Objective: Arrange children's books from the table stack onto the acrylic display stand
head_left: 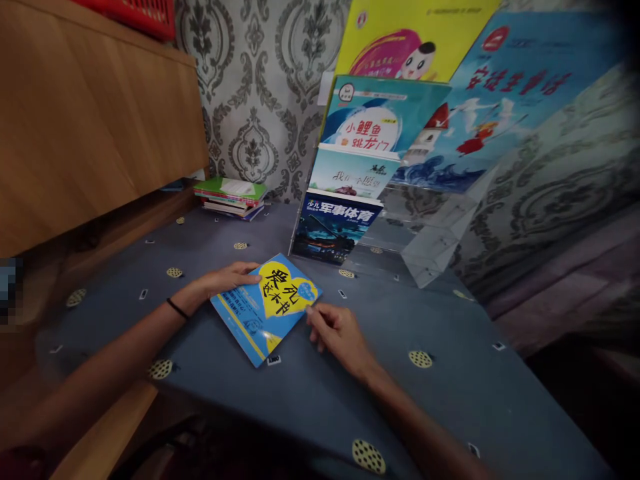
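A blue book (239, 333) with a yellow heart and black Chinese characters on its cover lies at a slant over the cloth-covered table. My left hand (227, 279) grips its upper left edge, thumb on the cover and the other fingers mostly out of sight at the far edge. At the right edge, my right hand (340, 330) has its fingers curled in, with thumb and forefinger pinching near the book's corner. A clear book stand (435, 247) behind holds several books, among them a dark blue one (330, 230) at the bottom front.
A stack of books (233, 193) lies at the back left against the patterned wall (260, 87). Wooden furniture (100, 113) overhangs the left side, with a red basket (145, 17) on top. The grey-blue tablecloth (350, 393) has a yellow fruit print.
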Motion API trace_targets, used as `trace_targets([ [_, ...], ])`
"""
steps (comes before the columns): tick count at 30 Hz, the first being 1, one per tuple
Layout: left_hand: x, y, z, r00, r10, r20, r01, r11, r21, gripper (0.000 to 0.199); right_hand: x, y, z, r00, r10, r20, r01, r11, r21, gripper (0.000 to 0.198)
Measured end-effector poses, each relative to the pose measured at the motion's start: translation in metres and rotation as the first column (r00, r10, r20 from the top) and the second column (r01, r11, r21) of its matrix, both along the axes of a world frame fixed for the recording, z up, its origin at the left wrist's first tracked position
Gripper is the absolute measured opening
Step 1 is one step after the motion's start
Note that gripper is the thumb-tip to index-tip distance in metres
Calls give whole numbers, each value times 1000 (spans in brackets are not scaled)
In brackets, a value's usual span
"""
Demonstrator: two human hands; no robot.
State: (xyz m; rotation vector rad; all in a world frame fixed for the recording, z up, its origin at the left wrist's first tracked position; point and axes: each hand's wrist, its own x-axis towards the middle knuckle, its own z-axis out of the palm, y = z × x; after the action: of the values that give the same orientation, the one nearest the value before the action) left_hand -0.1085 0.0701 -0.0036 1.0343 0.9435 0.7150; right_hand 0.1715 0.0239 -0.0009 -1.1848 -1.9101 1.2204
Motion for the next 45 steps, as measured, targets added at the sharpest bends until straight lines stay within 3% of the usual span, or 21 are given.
trace_targets([
  [2,-3,3,-1,998,-53,-41,54,998,12,56,-4,3,8,994,-16,110,-12,968,249,41],
  [5,-4,5,-2,994,-90,-70,93,994,51,53,-19,13,11,972,85,221,-186,853,488,28],
  [7,-4,5,-3,991,-97,-91,105,990,93,50,-33,24,7,938,167,304,-311,794,522,36],
  [9,-4,5,-3,989,-91,-116,108,983,151,47,-45,36,0,895,209,394,-398,773,494,49],
  [13,-6,7,-6,988,-86,-129,108,978,179,50,-57,52,-12,853,179,491,-431,772,467,59],
  [19,-6,4,-6,987,-142,-72,147,987,63,56,-32,59,-25,880,31,475,-280,840,464,61],
  [22,-4,2,10,988,-132,-80,139,986,87,53,-14,61,-32,929,-27,369,-156,875,458,59],
  [24,-2,0,35,977,-127,-169,156,972,175,55,-5,64,-33,969,-53,240,-65,888,456,60],
  [26,2,-6,69,934,-109,-339,228,915,332,55,0,69,-29,996,-57,71,19,893,449,59],
  [27,4,-11,87,895,-58,-443,278,848,451,53,1,71,-25,998,-54,-15,55,894,445,56],
  [29,11,-26,116,753,166,-636,427,613,665,48,4,76,-13,986,-49,-162,119,882,455,48],
  [31,19,-43,125,591,408,-696,577,389,718,47,7,77,-2,973,-49,-224,160,844,512,37],
  [32,23,-52,120,526,482,-701,643,314,699,45,10,77,2,977,-44,-210,156,818,554,34],
  [34,28,-66,94,444,542,-714,746,218,630,44,19,76,5,995,-6,-98,67,772,632,31],
  [36,28,-78,56,401,546,-735,801,179,571,46,30,74,1,990,90,106,-137,756,641,37],
  [38,26,-88,22,386,499,-776,824,192,534,48,43,73,-6,940,188,284,-324,750,576,44],
  [40,24,-97,1,388,470,-793,815,228,533,46,53,72,-12,890,240,387,-424,746,513,51],
  [45,18,-105,-2,447,404,-798,739,335,584,42,44,68,-6,853,191,486,-459,717,524,47],
])
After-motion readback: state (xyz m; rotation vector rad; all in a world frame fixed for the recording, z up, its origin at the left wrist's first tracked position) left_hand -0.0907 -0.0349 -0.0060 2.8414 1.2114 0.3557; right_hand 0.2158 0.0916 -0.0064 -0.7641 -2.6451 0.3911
